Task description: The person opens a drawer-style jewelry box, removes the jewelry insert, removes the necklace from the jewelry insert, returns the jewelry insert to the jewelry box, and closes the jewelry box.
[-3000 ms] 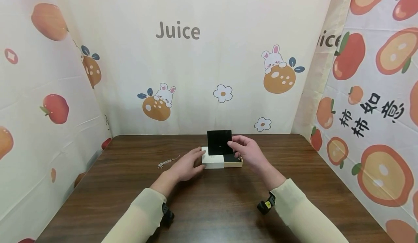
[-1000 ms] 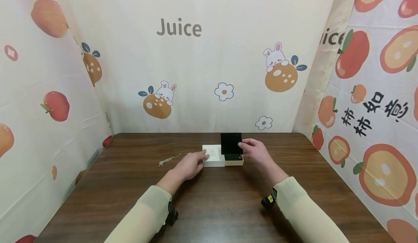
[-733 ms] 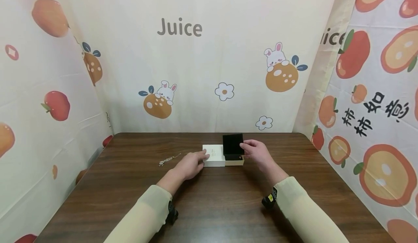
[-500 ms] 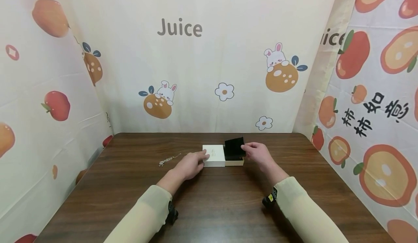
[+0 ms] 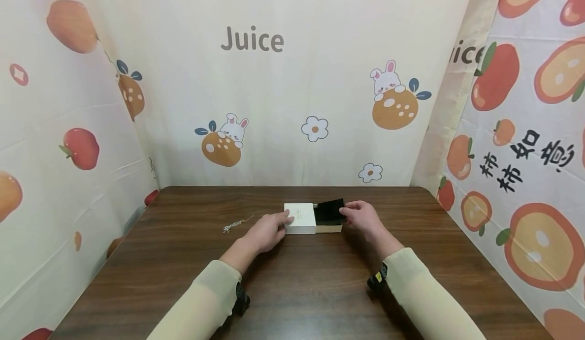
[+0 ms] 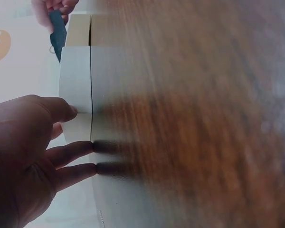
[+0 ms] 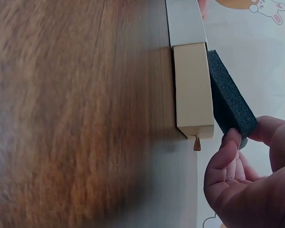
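Note:
A white box sleeve [image 5: 299, 215] lies mid-table, with its cream inner tray [image 5: 329, 228] slid out to the right. My left hand [image 5: 265, 232] rests its fingertips on the sleeve's left end; in the left wrist view two fingers of the hand [image 6: 28, 152] reach down to the tabletop. My right hand [image 5: 364, 217] pinches the right end of a black foam pad [image 5: 329, 212]. Tilted over the tray, the pad [image 7: 230, 97] has its left end lower, beside the sleeve, and its right end raised. The pad hides the tray's inside.
Left of the box lies a thin silvery chain [image 5: 235, 225] on the brown wooden table [image 5: 292, 289]. Printed curtains [image 5: 274, 91] stand behind the table and at both sides. A small brown tab [image 7: 197, 143] sticks out from the tray's right end.
Held upright above the tray before, the black pad has moved right and tipped down over it. My left hand has shifted slightly on the sleeve's left end, and the chain stays put.

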### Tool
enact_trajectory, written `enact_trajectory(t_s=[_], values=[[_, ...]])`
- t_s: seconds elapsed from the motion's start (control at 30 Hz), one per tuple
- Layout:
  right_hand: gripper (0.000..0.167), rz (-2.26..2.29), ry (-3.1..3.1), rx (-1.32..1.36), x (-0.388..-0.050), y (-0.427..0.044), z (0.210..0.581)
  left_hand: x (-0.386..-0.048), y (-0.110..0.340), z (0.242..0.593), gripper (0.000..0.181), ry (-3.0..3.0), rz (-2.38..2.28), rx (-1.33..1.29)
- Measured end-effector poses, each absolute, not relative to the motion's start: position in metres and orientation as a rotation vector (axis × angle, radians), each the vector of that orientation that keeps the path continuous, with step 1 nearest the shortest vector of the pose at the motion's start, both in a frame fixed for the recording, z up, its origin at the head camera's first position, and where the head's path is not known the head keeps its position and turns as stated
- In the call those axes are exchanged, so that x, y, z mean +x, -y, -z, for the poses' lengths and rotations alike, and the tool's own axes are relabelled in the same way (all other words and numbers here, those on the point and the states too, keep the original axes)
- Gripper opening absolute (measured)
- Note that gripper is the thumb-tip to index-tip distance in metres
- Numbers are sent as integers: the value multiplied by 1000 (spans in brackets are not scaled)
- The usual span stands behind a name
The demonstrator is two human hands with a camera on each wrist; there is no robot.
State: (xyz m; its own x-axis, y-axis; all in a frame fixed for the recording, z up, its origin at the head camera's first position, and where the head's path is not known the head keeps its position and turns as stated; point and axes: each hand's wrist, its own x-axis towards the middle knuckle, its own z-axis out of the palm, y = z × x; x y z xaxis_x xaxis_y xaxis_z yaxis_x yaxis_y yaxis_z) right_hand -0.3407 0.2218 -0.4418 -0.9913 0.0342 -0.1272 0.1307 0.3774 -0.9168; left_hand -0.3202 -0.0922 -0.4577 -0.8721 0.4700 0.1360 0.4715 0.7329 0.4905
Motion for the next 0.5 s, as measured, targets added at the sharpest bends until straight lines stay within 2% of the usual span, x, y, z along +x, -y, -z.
enact_trajectory(t_s=[0.27,0.5], values=[[34,1704,-2591,150,-344,-220,445,-320,92,457,42,2900,798,-821],[34,1653,-2619,87,-345,-211,448,-320,92,457,41,2912,814,-810]])
